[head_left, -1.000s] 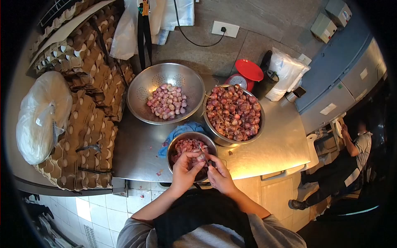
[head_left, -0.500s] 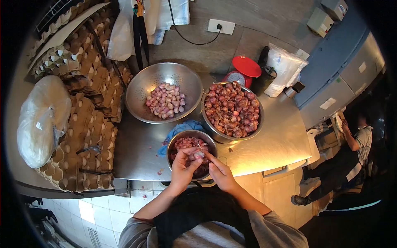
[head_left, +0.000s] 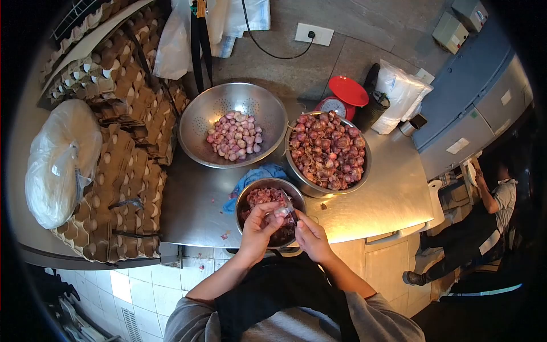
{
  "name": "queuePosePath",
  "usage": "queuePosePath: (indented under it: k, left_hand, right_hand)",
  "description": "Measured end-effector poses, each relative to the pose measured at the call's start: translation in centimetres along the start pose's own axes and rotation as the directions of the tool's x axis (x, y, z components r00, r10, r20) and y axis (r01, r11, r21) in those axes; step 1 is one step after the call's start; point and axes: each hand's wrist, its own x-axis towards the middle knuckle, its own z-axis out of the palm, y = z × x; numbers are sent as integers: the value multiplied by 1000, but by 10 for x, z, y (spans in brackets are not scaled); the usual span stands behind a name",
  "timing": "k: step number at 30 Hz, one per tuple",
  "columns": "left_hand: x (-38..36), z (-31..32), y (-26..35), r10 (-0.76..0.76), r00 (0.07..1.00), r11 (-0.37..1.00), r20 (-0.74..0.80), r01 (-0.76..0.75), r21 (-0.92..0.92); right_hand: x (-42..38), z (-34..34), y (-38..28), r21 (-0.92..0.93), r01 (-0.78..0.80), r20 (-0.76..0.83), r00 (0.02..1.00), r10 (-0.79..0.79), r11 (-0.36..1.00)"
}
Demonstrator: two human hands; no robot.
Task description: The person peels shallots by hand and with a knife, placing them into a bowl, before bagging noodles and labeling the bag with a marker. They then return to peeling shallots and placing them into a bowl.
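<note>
My left hand point(head_left: 257, 231) pinches a pale, partly peeled shallot point(head_left: 281, 212) above a small steel bowl point(head_left: 240, 199) of reddish skins point(head_left: 265, 197). In my right hand point(head_left: 312, 235) is a small knife point(head_left: 289, 206), its blade pointing up and away beside the shallot. Behind the small bowl, a steel colander point(head_left: 194, 134) holds a heap of peeled shallots point(head_left: 235, 135). Right of it, a steel bowl point(head_left: 313, 188) is piled with unpeeled red shallots point(head_left: 327, 149).
Egg trays point(head_left: 122, 194) are stacked at left beside a tied plastic bag point(head_left: 60, 162). A blue cloth point(head_left: 250, 178) lies by the small bowl. A red scale point(head_left: 347, 91) and white packages point(head_left: 396, 94) stand at the back right. A person point(head_left: 478, 216) stands at far right.
The knife has swung more upright, and its blade shows more clearly beside the shallot. Both hands stay over the small bowl. The whole view has shifted slightly.
</note>
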Motion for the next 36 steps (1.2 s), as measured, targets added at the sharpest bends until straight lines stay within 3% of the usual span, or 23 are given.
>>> queuePosePath:
  k: [3,6,8,9,10,11,14,16,18,19,27,29,36]
  left_hand:
    - [0,1,4,-78,997,991,-3,77,-113]
    - [4,-14,-3,-25,999,992,-37,30,123]
    - [3,-24,1,94,996,788,3,-76,610]
    - [5,-28,4,142,989,593,48,-124,795]
    - [4,-23,19,89,989,442,114,-142,886]
    - [2,-17,24,113,987,471,116,-155,869]
    - [5,-2,25,225,965,551,136,-241,799]
    - [11,0,15,342,926,594,162,-346,726]
    - [11,-1,8,112,991,875,69,-131,466]
    - [10,-2,6,-14,998,953,57,-4,303]
    - [4,4,19,-113,984,991,135,102,88]
    - [3,4,23,-127,979,992,159,126,12]
    - [5,5,22,-132,982,991,136,130,23]
  right_hand:
    - [1,0,0,-45,-2,-50,999,0,999]
    - [5,-10,8,7,37,-71,997,-36,999]
    - [4,-11,3,-60,86,-91,992,-91,995]
    - [5,-11,-1,-94,111,-99,988,-121,989]
    - [5,-9,-2,-100,118,-122,984,-130,988]
    - [5,-8,-3,-107,125,-145,980,-140,986]
    - [7,-16,10,-368,224,-90,957,-275,902]
    - [-1,-3,-3,-385,213,-59,965,-254,898]
    - [-5,1,4,-300,161,-56,981,-186,940]
    - [-6,1,4,-284,151,-59,983,-175,947]
    - [-1,-13,4,-124,63,-102,992,-76,990]
    - [3,-18,10,-114,121,-103,986,-133,986]
    - [-11,-5,-9,-232,95,-61,992,-112,968]
